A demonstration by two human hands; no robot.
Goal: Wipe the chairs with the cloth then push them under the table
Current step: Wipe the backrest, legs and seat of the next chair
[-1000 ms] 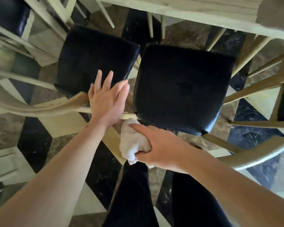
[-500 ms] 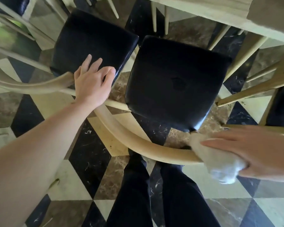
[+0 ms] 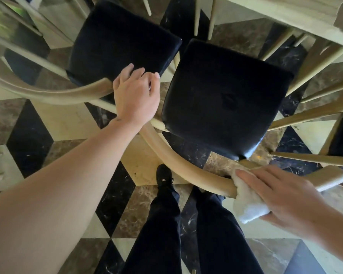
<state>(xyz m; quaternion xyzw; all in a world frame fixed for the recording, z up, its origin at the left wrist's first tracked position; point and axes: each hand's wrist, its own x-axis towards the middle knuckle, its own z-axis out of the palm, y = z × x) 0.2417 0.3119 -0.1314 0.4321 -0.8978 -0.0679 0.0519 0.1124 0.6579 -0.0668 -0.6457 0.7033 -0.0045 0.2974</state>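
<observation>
Our right hand (image 3: 281,196) lies flat-fingered over a white cloth (image 3: 248,204), pressing it against the curved wooden back rail (image 3: 186,165) of the nearer chair; the thumb is hidden, so we cannot tell how far it wraps the cloth. Our left hand (image 3: 136,93) is curled over the end of the back rail of the second chair (image 3: 48,93), just beside the first.

The nearer chair's black padded seat (image 3: 224,99) sits ahead of the rail, with pale spindles fanning out at its right side. The second chair's black seat (image 3: 121,42) lies to the left, its corner close to the first. Both seats stand near the table edge (image 3: 285,18) at the top right, apparently not yet pushed fully under.

We judge the cloth to be soft and light, easily bunched, best held wrapped around the rail. The chairs look stiff and moderately light; the top rail seems the natural place to grip for pushing. The polished stone floor (image 3: 48,151) should let the legs slide. Below us are dark trousers (image 3: 160,224) and a shoe (image 3: 163,175).
</observation>
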